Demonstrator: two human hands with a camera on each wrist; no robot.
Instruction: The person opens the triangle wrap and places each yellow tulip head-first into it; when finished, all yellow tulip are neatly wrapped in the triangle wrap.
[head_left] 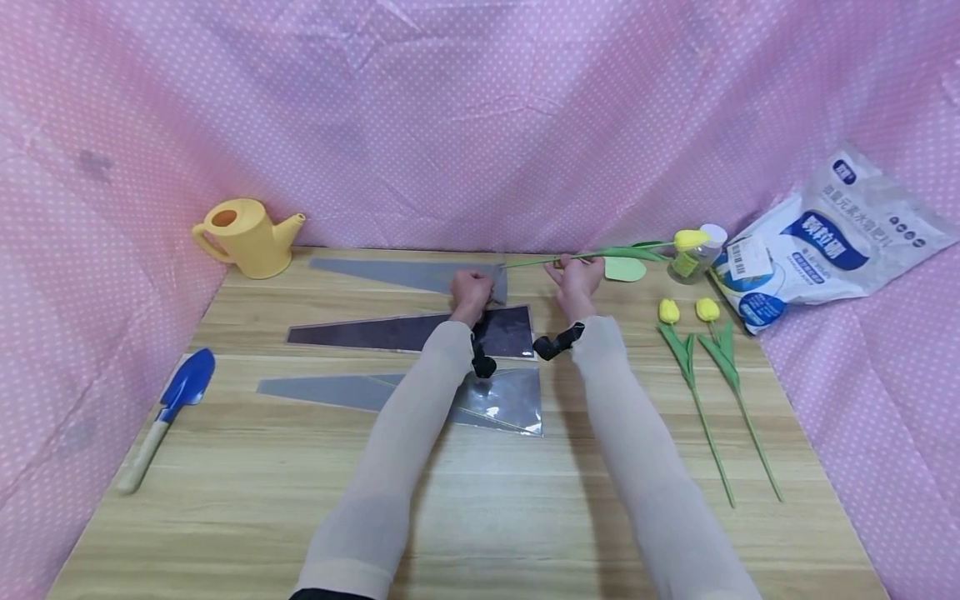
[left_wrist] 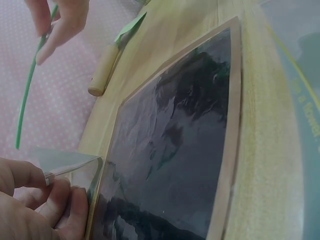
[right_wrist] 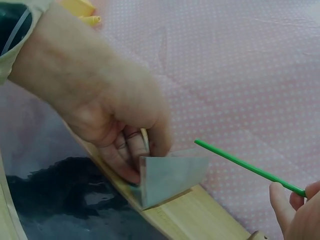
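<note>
My left hand (head_left: 472,292) pinches the wide end of the farthest grey, clear-fronted flower sleeve (head_left: 382,273). In the right wrist view the mouth of that sleeve (right_wrist: 175,172) is raised and stands slightly apart. My right hand (head_left: 577,282) holds a yellow tulip (head_left: 688,240) by its green stem, blossom pointing right. In the left wrist view the cut end of the stem (left_wrist: 21,127) hangs above the sleeve's mouth, not touching it. Nearer to me lie a dark sleeve (head_left: 360,335) and another grey one (head_left: 322,390).
Two yellow tulips (head_left: 669,312) lie on the right, before a small lidded jar (head_left: 686,265) and a fertilizer bag (head_left: 810,242). A light green tool blade (head_left: 625,268) lies beside my right hand. At left are a yellow watering can (head_left: 258,242) and a blue trowel (head_left: 187,379).
</note>
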